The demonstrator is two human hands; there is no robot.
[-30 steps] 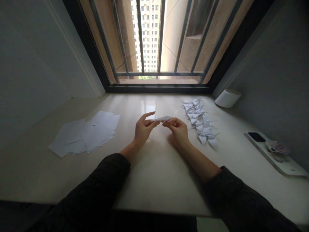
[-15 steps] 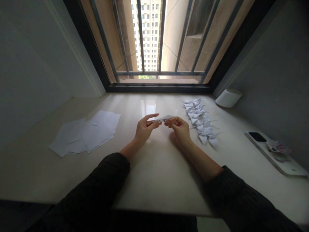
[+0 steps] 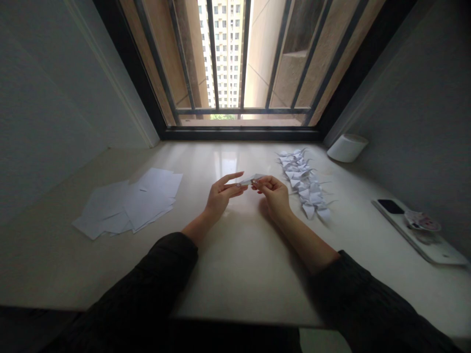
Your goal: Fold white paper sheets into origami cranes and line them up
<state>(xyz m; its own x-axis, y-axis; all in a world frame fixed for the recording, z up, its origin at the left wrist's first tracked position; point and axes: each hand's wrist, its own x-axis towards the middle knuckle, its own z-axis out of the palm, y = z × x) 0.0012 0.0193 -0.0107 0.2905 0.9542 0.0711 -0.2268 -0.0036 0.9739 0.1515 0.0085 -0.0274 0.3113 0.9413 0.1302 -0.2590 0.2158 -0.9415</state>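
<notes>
Folded paper (image 3: 253,178), 1 piece: pinched at its ends by left hand (image 3: 219,194) and right hand (image 3: 274,193), above the table (image 3: 235,274). Risk: uneven pressure could skew or tear a crease.

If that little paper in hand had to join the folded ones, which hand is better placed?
Probably the right hand: it pinches the small folded paper and is nearer the folded paper shapes. The left hand is farther off, toward the flat sheets.
</notes>
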